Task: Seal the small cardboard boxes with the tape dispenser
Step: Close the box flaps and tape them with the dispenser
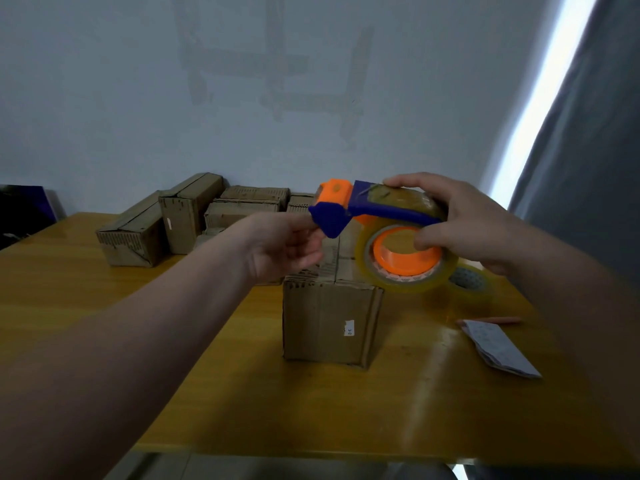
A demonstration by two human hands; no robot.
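Yellow tabletop (pixel 104 306) carried a small cardboard box (pixel 329 323) at its middle, with more boxes (pixel 180 216) near the wall (pixel 138 98). Just above the box, the grip of the right hand (pixel 467 226) wrapped the tape dispenser (pixel 381 213); the left hand (pixel 284 244) pinched its blue front end.

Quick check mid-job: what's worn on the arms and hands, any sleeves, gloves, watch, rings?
Nothing visible. The left hand and right hand are gloveless, no rings show, neither wrist carries a watch or band, and the left forearm and right forearm are bare to the frame edge, no sleeve in view.
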